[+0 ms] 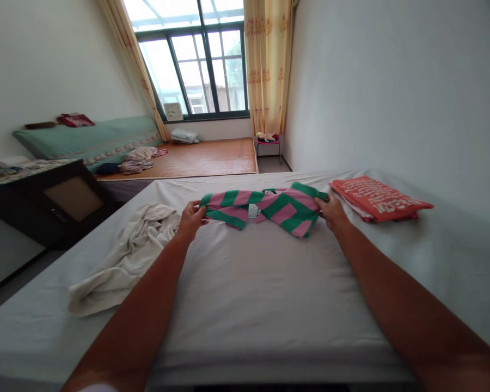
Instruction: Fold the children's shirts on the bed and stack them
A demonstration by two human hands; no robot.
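Forearms lead to left hand (191,218) and right hand (330,211), fingers clamped on striped shirt (269,209) ends, mid-frame on bed (249,283); folding under way, next move needs edges brought together evenly

A crumpled cream cloth (124,256) lies on the left part of the bed (269,305), which is covered by a pale sheet. On the bed's right side, near the wall, sits a folded red garment (378,198) with white lettering. Left of the bed stands a dark wooden cabinet (44,201) with papers on its top. Beyond the bed is a low platform with a woven mat (204,158), carrying a heap of clothes (139,159), a white pillow (184,136) and a long green cushion (90,139). A square clock (173,111) leans at the window (204,65), flanked by yellow curtains (267,65). A small stool (268,142) stands beneath the right curtain.
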